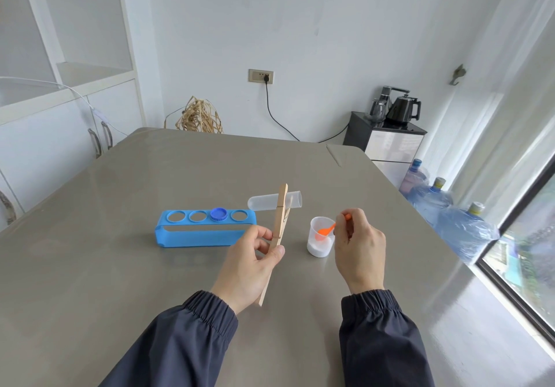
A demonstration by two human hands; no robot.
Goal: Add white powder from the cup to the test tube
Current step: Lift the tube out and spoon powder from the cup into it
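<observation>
The fingers (pixel 264 238) of the left hand (pixel 249 263) are closed around the lower half of a wooden clamp (pixel 277 230), thumb on its right side and the other fingers curled behind it. The clamp stands nearly upright, leaning slightly to the right, and its upper end grips a clear test tube (pixel 265 201) that lies almost level above the worktop (pixel 120 266), rounded bottom to the left and open mouth to the right.

The fingers (pixel 345 224) of the right hand (pixel 359 245) pinch the handle of a small orange spoon (pixel 326 230). Its bowl dips inside a translucent cup (pixel 320 238), which stands on the worktop just left of that hand and has white powder (pixel 317 250) in its bottom. The mouth of the tube hangs above and a little left of the cup.

Left of the clamp, a blue rack (pixel 204 233) sits near the middle of the worktop with four round holes in its top; a blue cap (pixel 218 214) rests on the third hole from the left. Both forearms wear dark sleeves (pixel 378 338) with gathered cuffs and come in from the near edge.
</observation>
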